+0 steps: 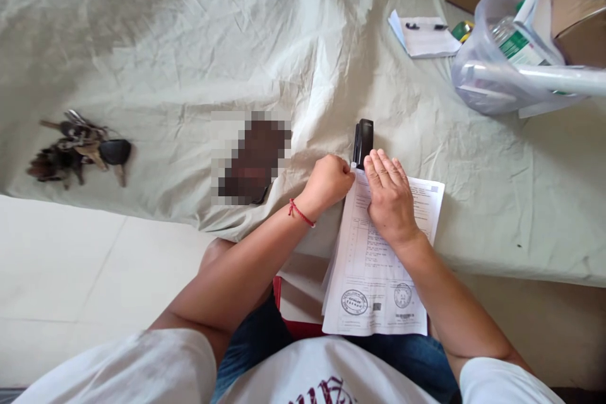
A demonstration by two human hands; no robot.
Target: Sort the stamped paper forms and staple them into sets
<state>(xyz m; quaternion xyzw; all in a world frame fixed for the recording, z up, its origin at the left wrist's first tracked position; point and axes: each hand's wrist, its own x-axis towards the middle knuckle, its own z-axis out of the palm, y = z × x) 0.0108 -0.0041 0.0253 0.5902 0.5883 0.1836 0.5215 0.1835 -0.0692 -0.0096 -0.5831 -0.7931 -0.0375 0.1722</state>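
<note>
- Stapler (363,141), black, stands on the cloth-covered desk (189,44) and serves as the landmark; its near end meets the top left corner of the stack of printed forms (379,271), seemingly so the corner can sit in its mouth.
- Left hand (328,182), just beside the stapler's near end on its left, is clenched into a fist at the corner of the forms; whether its grip pinches the paper or only steadies it cannot be told, since the fingertips are curled under.
- Right hand (389,197), just beside the stapler's near end on its right, lies flat and released, palm down on the top sheet, probably pressing the pages so they stay aligned.
- The forms run from the stapler toward the person and overhang the desk edge above the lap; two round stamps show near their bottom edge.
- Bunch of keys (78,150) lies well to the left of the stapler; a small notepad with pens (425,36) and a clear plastic bag (506,57) lie beyond it to the right.
- A blurred-out patch left of the stapler hides whatever is there; the print is too small to read, and a red thing under the forms is mostly covered.
</note>
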